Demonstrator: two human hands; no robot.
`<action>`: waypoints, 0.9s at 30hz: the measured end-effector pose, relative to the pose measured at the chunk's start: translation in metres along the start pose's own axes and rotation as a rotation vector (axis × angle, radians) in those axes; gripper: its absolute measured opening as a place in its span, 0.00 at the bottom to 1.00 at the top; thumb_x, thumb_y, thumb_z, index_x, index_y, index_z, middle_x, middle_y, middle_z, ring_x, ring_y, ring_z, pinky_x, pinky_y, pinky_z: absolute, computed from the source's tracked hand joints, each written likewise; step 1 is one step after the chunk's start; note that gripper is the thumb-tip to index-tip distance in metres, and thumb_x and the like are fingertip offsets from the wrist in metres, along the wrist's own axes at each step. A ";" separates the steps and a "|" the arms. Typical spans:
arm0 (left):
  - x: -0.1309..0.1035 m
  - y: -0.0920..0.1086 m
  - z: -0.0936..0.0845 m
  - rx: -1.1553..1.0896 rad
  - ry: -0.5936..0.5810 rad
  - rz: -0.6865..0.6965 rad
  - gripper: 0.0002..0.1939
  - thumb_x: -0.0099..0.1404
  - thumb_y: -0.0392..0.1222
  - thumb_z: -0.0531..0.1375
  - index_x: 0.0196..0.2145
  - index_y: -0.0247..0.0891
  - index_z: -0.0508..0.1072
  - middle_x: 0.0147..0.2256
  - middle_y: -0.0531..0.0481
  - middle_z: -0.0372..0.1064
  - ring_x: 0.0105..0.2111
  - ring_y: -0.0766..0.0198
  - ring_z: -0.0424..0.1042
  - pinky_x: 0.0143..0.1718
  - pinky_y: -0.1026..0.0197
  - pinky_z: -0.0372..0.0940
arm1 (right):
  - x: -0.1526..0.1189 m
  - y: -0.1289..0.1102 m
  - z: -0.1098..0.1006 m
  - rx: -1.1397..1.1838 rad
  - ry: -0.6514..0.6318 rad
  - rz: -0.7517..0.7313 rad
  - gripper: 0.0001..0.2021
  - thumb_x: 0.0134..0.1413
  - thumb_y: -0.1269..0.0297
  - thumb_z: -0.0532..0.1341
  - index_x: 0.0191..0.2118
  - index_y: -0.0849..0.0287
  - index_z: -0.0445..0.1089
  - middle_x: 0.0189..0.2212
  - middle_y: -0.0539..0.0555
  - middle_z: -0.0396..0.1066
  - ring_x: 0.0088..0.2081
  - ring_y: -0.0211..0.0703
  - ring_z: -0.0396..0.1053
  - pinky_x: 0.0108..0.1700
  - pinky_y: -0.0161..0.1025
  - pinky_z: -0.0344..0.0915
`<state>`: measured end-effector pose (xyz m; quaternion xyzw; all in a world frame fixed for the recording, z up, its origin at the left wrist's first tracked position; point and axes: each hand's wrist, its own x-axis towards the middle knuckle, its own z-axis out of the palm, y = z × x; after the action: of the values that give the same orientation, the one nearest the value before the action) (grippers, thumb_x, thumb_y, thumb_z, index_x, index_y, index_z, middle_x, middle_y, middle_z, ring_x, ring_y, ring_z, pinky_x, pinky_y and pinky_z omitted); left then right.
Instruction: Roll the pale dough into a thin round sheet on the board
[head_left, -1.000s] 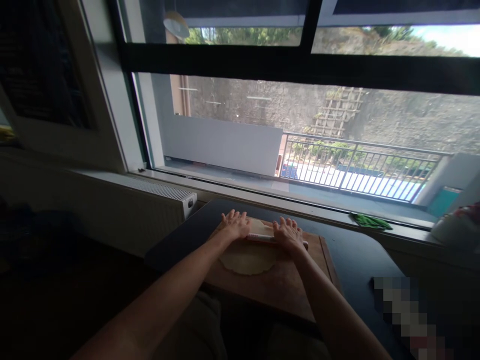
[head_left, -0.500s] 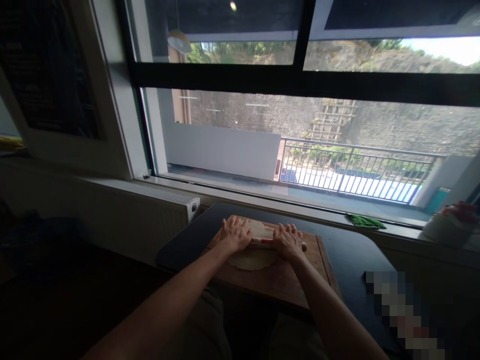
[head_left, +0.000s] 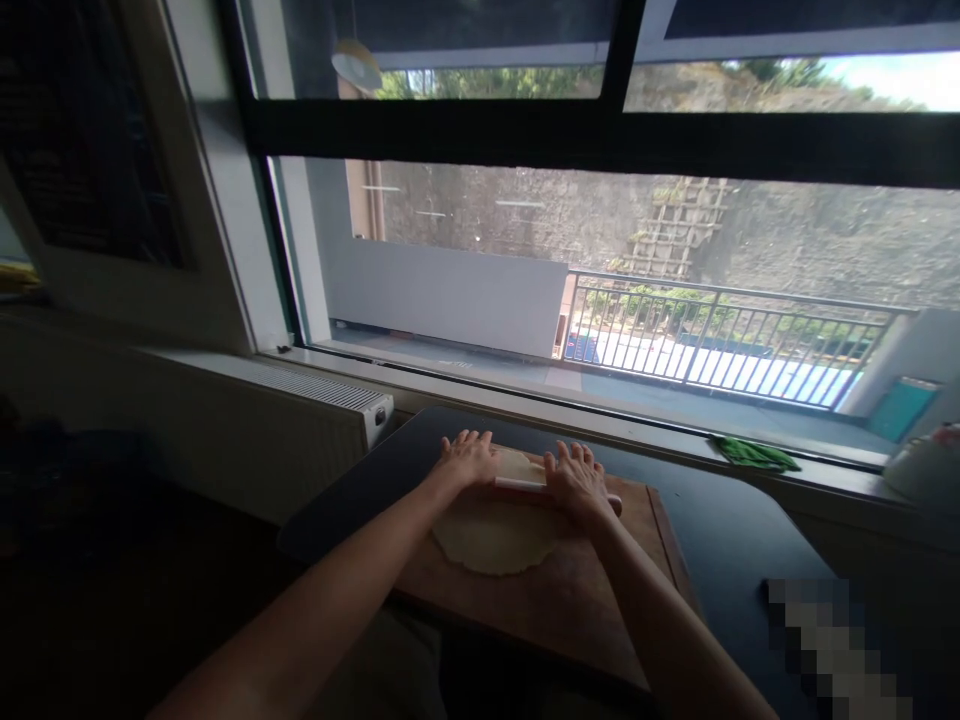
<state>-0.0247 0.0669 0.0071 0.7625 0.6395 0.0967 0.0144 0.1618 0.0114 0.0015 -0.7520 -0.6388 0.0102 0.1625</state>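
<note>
My left hand (head_left: 468,460) lies over the left end of a rolling pin (head_left: 520,486), its fingers stretched forward. Over the pin's right end rests my right hand (head_left: 577,478), fingers apart and pointing away from me; a rounded handle sticks out beyond it. Both palms press from above rather than wrap around. Under the pin a thin pale sheet of dough (head_left: 495,545) spreads towards me, with more of it showing on the far side between my hands. The dough lies on a brown wooden board (head_left: 577,605).
The board sits on a dark table (head_left: 731,520) by a window. A white radiator (head_left: 341,400) stands at the left. On the sill lies a green cloth (head_left: 754,453), with a pale container (head_left: 926,470) farther right. A blurred-out patch (head_left: 832,640) covers something at the table's right.
The pin and both hands have moved slightly farther from me over the board, and more dough shows on the near side. The view has shifted a little.
</note>
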 end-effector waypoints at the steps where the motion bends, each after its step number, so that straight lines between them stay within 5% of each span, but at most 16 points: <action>1: -0.014 0.001 0.000 0.001 0.001 0.015 0.28 0.62 0.53 0.43 0.58 0.43 0.56 0.60 0.44 0.52 0.60 0.51 0.46 0.57 0.39 0.40 | -0.013 0.000 -0.001 0.000 0.005 -0.014 0.27 0.59 0.49 0.37 0.60 0.53 0.52 0.60 0.57 0.48 0.61 0.50 0.41 0.56 0.50 0.42; 5: -0.075 0.001 -0.005 0.010 0.076 0.100 0.28 0.64 0.54 0.40 0.59 0.43 0.54 0.61 0.49 0.50 0.62 0.54 0.43 0.60 0.45 0.36 | -0.072 0.003 -0.006 -0.019 0.067 -0.078 0.26 0.60 0.49 0.38 0.59 0.52 0.54 0.60 0.54 0.48 0.62 0.49 0.38 0.58 0.49 0.37; 9: -0.104 -0.020 -0.021 -0.045 0.078 0.157 0.28 0.63 0.54 0.44 0.59 0.43 0.55 0.60 0.51 0.52 0.60 0.60 0.48 0.59 0.58 0.45 | -0.110 0.016 -0.009 -0.016 0.169 -0.175 0.24 0.58 0.47 0.44 0.56 0.51 0.57 0.56 0.53 0.56 0.57 0.48 0.51 0.55 0.45 0.44; 13: -0.086 -0.049 -0.037 -0.034 0.078 -0.095 0.25 0.64 0.51 0.41 0.50 0.39 0.68 0.51 0.43 0.65 0.50 0.55 0.64 0.49 0.54 0.58 | -0.111 0.031 -0.010 0.059 0.232 -0.234 0.17 0.59 0.50 0.46 0.40 0.51 0.67 0.40 0.51 0.69 0.43 0.43 0.63 0.46 0.39 0.53; 16: -0.062 -0.054 -0.037 0.000 0.091 -0.168 0.27 0.63 0.53 0.42 0.37 0.34 0.75 0.42 0.36 0.71 0.44 0.48 0.68 0.46 0.46 0.58 | -0.095 0.039 -0.008 0.046 0.264 -0.247 0.20 0.62 0.55 0.42 0.30 0.54 0.67 0.31 0.51 0.70 0.37 0.42 0.65 0.41 0.39 0.53; 23: -0.025 -0.021 -0.009 0.033 0.180 -0.149 0.26 0.61 0.55 0.46 0.33 0.32 0.75 0.42 0.34 0.70 0.47 0.46 0.65 0.48 0.46 0.55 | -0.076 0.052 0.005 0.017 0.297 -0.342 0.19 0.62 0.60 0.44 0.26 0.55 0.66 0.25 0.49 0.69 0.32 0.39 0.66 0.37 0.37 0.51; 27: -0.024 -0.004 0.000 0.013 0.204 -0.074 0.24 0.66 0.49 0.40 0.40 0.34 0.71 0.42 0.39 0.70 0.43 0.54 0.68 0.43 0.54 0.59 | -0.083 0.050 0.003 0.036 0.332 -0.376 0.19 0.62 0.61 0.43 0.25 0.55 0.65 0.25 0.50 0.69 0.32 0.38 0.66 0.37 0.36 0.52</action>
<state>-0.0329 0.0447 0.0035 0.7246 0.6660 0.1692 -0.0522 0.1935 -0.0749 -0.0301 -0.6084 -0.7316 -0.1324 0.2776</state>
